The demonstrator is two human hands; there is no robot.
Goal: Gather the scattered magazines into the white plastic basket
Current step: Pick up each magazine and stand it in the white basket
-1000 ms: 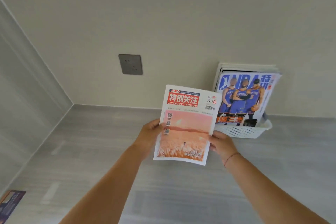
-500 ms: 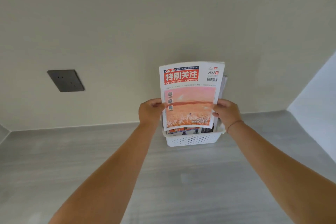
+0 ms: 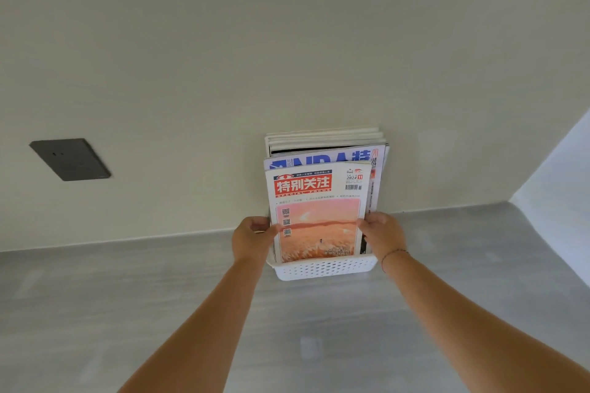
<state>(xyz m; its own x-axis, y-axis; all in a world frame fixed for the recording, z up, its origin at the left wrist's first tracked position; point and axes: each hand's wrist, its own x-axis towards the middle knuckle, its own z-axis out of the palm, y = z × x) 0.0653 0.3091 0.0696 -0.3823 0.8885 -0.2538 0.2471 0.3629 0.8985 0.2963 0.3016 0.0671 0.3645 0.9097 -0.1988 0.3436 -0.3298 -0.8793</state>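
The orange magazine (image 3: 316, 217) now sits lower, its foot inside the white basket (image 3: 324, 269). Left hand (image 3: 252, 238) and right hand (image 3: 381, 233) fingers pinch its side edges, arms outstretched; other magazines (image 3: 325, 145) stand behind.

You have the white perforated plastic basket (image 3: 324, 270) standing on the grey bench against the wall. In it, the magazine with a red title block and pink-orange sunset cover (image 3: 316, 217) stands upright at the front, its lower edge inside the rim. Behind it stands the blue-lettered basketball magazine (image 3: 338, 158), then a few pale-edged magazines (image 3: 322, 137) leaning on the wall.
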